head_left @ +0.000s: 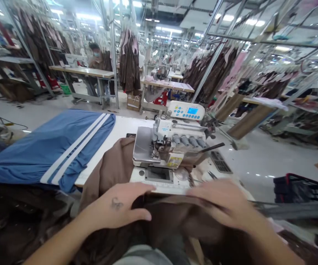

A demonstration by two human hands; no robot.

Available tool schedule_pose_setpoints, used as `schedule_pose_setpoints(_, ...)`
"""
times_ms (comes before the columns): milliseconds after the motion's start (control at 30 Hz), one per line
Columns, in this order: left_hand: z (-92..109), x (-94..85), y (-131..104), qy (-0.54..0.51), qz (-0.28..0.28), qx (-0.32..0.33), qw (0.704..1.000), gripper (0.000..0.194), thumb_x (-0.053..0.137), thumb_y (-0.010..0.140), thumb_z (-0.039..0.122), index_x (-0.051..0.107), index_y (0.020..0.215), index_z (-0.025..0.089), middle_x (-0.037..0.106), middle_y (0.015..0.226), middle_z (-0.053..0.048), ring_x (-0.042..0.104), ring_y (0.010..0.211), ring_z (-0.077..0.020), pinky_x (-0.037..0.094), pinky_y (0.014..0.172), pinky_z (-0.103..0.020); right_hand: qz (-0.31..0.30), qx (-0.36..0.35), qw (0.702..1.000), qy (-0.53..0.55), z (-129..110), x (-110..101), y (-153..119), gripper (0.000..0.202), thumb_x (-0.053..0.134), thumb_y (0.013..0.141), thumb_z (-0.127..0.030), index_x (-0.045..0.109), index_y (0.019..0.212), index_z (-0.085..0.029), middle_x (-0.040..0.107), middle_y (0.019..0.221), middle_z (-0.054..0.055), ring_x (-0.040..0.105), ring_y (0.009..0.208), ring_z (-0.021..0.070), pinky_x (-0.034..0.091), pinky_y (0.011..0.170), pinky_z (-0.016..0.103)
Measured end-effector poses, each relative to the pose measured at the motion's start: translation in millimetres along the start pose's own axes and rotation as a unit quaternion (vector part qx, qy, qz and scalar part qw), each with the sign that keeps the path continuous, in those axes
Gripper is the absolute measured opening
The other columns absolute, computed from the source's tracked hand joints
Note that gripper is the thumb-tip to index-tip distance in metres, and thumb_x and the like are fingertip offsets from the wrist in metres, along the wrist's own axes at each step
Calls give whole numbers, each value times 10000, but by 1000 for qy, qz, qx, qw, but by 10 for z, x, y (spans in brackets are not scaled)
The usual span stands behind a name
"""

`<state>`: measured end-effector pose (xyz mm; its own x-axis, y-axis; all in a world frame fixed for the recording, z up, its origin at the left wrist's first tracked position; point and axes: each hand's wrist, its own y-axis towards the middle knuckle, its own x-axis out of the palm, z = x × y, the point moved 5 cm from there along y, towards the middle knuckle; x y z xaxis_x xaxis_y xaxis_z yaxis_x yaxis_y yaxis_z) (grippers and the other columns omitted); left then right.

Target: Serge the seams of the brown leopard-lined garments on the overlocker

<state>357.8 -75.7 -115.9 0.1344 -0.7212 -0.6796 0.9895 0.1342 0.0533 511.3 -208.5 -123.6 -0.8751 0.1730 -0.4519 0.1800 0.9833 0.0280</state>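
Note:
My left hand (117, 206) is at the front edge of the machine table, thumb and fingers apart, with brown fabric (170, 221) beside and below it. My right hand (225, 202), blurred by motion, grips the upper edge of that fabric, which hangs over my lap. Just beyond both hands stands a white overlock sewing machine (163, 129) with a metal plate (143, 143) on its left. More brown fabric (115, 162) drapes over the table left of the machine. A pair of scissors (212, 175) lies near my right hand, partly hidden.
Blue fabric with white stripes (73, 140) covers the table's left side. A control panel (188, 110) tops the machine. A black basket (302, 187) stands at right. Behind are worktables (84, 71), hanging brown garments (130, 59), metal posts and a seated person (95, 60).

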Motion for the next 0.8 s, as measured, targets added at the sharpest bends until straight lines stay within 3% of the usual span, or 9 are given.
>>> schedule_pose_setpoints(67, -158, 25, 177, -79, 109, -8, 991, 549, 748, 933, 460, 631, 1455, 336, 727, 1409, -30, 705, 1268, -255, 562, 1087, -371, -22, 0, 1000, 4, 24, 15, 127, 397, 849, 871, -582, 780, 855, -191, 753, 715, 10, 736, 737, 212, 565, 658, 268)
schedule_pose_setpoints(133, -431, -66, 279, -104, 207, -42, 972, 279, 594, 1014, 385, 745, 1226, 285, 807, 1172, -21, 767, 1066, -234, 618, 950, -348, -55, 1, 998, 10, 83, 12, 258, 417, 886, 810, -597, 770, 780, -198, 698, 602, -18, 705, 646, 197, 533, 605, 252)
schedule_pose_setpoints(200, -702, -320, 286, -81, 296, -74, 949, 282, 491, 1041, 339, 758, 1048, 249, 810, 1018, -28, 766, 956, -231, 623, 884, -349, -116, 2, 993, 21, 180, 28, 398, 420, 901, 785, -590, 764, 736, -196, 656, 546, -33, 666, 574, 182, 507, 567, 244)
schedule_pose_setpoints(300, -932, -821, 241, -21, 395, -91, 914, 297, 536, 1036, 415, 741, 1145, 229, 787, 1173, -86, 728, 1120, -279, 579, 1028, -431, -180, 12, 982, 60, 381, 91, 624, 428, 857, 827, -581, 760, 706, -182, 657, 564, -24, 631, 555, 171, 491, 572, 252)
schedule_pose_setpoints(400, -858, -990, 347, 51, 419, -44, 905, 344, 567, 1029, 409, 717, 1281, 230, 726, 1361, -125, 641, 1325, -306, 455, 1209, -515, -4, 32, 989, 143, 626, 49, 848, 477, 800, 843, -634, 753, 731, -173, 705, 672, 7, 636, 634, 190, 525, 650, 294)
schedule_pose_setpoints(500, -684, -623, 556, 105, 335, 45, 935, 317, 612, 1002, 355, 745, 1288, 324, 756, 1339, -46, 670, 1310, -253, 504, 1192, -446, 150, 29, 967, 202, 811, 64, 909, 469, 801, 831, -645, 783, 859, -178, 749, 787, 37, 662, 728, 227, 565, 722, 345)
schedule_pose_setpoints(567, -686, -364, 600, 131, 320, 66, 936, 382, 613, 1005, 333, 696, 1378, 322, 716, 1417, -65, 623, 1382, -277, 501, 1200, -496, 198, 15, 951, 236, 890, 106, 897, 454, 806, 837, -631, 795, 901, -182, 757, 816, 51, 670, 753, 236, 581, 741, 360)
schedule_pose_setpoints(633, -762, -267, 599, 146, 347, 56, 925, 412, 573, 1033, 322, 641, 1438, 286, 657, 1481, -125, 582, 1415, -314, 473, 1203, -583, 245, 9, 931, 270, 970, 131, 864, 464, 811, 826, -651, 784, 862, -189, 725, 744, 41, 644, 687, 217, 581, 677, 345)
schedule_pose_setpoints(800, -889, -436, 837, 122, 370, 26, 921, 342, 597, 1035, 400, 695, 1342, 286, 665, 1411, -124, 570, 1380, -323, 390, 1231, -623, 285, 9, 904, 318, 1123, 181, 864, 520, 829, 765, -711, 759, 830, -200, 637, 631, -6, 540, 521, 148, 507, 495, 276)
